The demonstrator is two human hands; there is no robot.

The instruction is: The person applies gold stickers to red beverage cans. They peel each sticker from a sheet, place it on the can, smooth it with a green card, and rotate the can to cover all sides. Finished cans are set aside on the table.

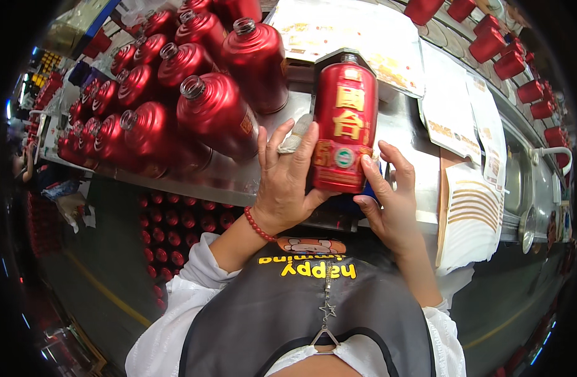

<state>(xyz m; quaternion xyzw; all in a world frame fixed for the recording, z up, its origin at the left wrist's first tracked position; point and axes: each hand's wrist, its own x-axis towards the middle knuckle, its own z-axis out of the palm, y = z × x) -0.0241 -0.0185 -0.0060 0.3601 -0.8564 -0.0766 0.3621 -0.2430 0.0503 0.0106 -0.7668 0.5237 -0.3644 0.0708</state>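
Note:
A glossy red bottle (343,119) with gold characters, a patterned lower band and a round green-and-white sticker lies face up in a dark holder (323,61), its neck pointing away from me. My left hand (285,176) closes on its lower left side, the thumb at the base. A finger of that hand wears a pale cloth wrap (296,135), and a red bead bracelet circles the wrist. At the lower right edge, my right hand (392,195) is curled, with its index fingertip against the bottle and its thumb near the base corner.
Many red bottles (219,113) crowd the metal table at left, close to my left hand. Printed white sheets (357,31) lie behind the holder. A stack of label strips (470,213) sits at right, before a metal sink (519,179). More bottles (175,229) stand below the table.

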